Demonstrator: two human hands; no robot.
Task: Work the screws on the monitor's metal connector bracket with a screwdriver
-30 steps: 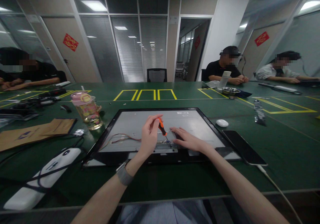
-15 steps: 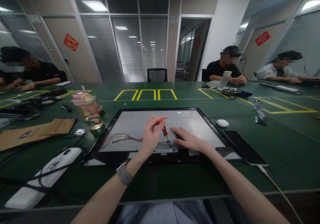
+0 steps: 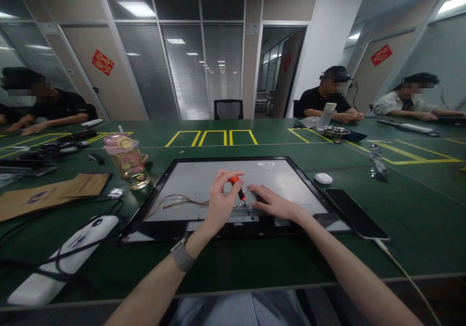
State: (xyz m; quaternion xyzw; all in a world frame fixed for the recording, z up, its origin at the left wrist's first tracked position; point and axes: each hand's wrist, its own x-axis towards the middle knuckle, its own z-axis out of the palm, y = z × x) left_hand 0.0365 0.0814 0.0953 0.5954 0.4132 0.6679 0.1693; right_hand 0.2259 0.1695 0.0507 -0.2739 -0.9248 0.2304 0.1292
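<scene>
While tilted tip-down over the near part of the display panel (image 3: 284, 178), held by the handle in the left hand (image 3: 221, 197): one orange-and-black screwdriver (image 3: 241, 191), with thumb and fingers curled around the grip. Note the tip at the metal bracket (image 3: 240, 215); cannot tell whether seated in a screw. Locate the right hand (image 3: 273, 203) on the panel beside the tip, fingers extended and slightly spread, gripping nothing visible; cannot see beneath the palm. For containers, refer first to the clear cup (image 3: 125, 163) left of the panel: pink lid on, straw upward, yellowish tint toward the bottom, liquid level unclear. Farther back at right, find the metal bowl (image 3: 333, 136), contents too blurred to identify, and just beside, the translucent bottle (image 3: 325, 118), contents unclear. Near the panel's right edge, see the white rounded case (image 3: 323, 178), closed. At far left, see the brown paper bag (image 3: 54, 192), lying flat, contents hidden. Farther right, see the dark pouch (image 3: 378, 163), contents likewise hidden. Identify the green table (image 3: 236, 263) as common support.
</scene>
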